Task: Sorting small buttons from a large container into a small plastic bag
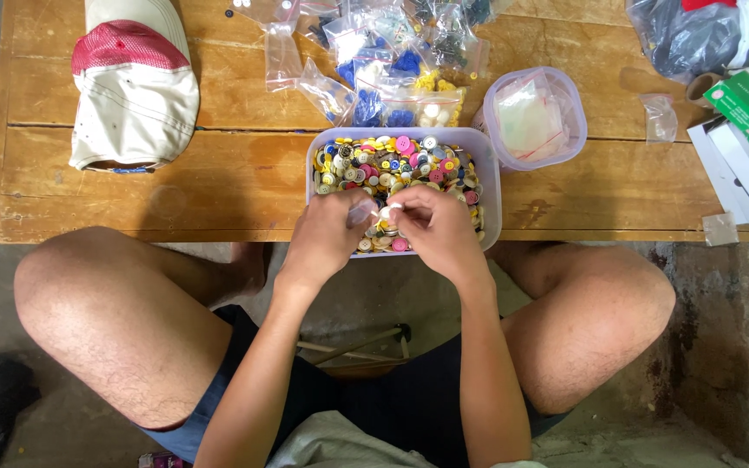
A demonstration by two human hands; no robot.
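Buttons (392, 169) of many colours fill a clear plastic tub (489, 186) at the near edge of the worn wooden bench (218, 165), and both hands meet above it. Left hand (327, 236) pinches a small clear bag (362, 212) with curled fingers; right hand (437, 227) nips a white button (387, 211) at the bag's mouth. Bare planks lie open to the left, up to a cloth cap (134, 87); bagged buttons (383, 61) and a round tub (535, 117) crowd behind

Both my hands over tub of mixed buttons (405, 165): left hand (327, 238) pinching small clear bag (361, 212), right hand (435, 227) holding white button (386, 211) beside it.
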